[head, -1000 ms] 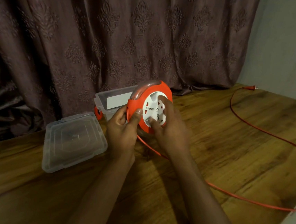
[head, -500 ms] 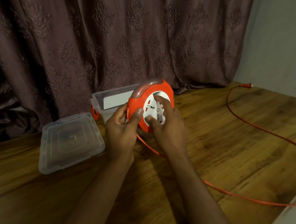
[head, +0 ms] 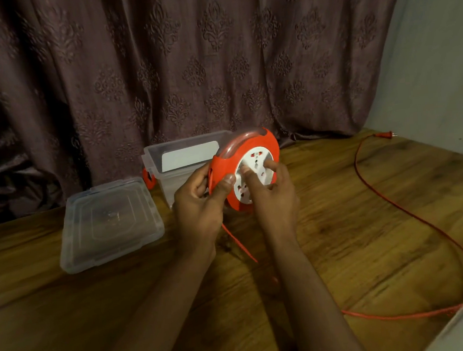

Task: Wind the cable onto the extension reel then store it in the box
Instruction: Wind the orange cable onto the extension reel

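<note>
Both hands (head: 199,204) grip reel (head: 245,171) — cable (head: 415,214) partly arm-hidden.

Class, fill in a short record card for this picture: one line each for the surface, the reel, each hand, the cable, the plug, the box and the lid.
surface: wooden table
reel: orange extension reel, white socket face, held above the table
left hand: grips the reel's rim
right hand: fingers on the white face
cable: orange, mostly unwound, looping across the table to the right
plug: far right, near the wall
box: clear plastic, open, behind the reel
lid: flat on the table, left of the box
</note>
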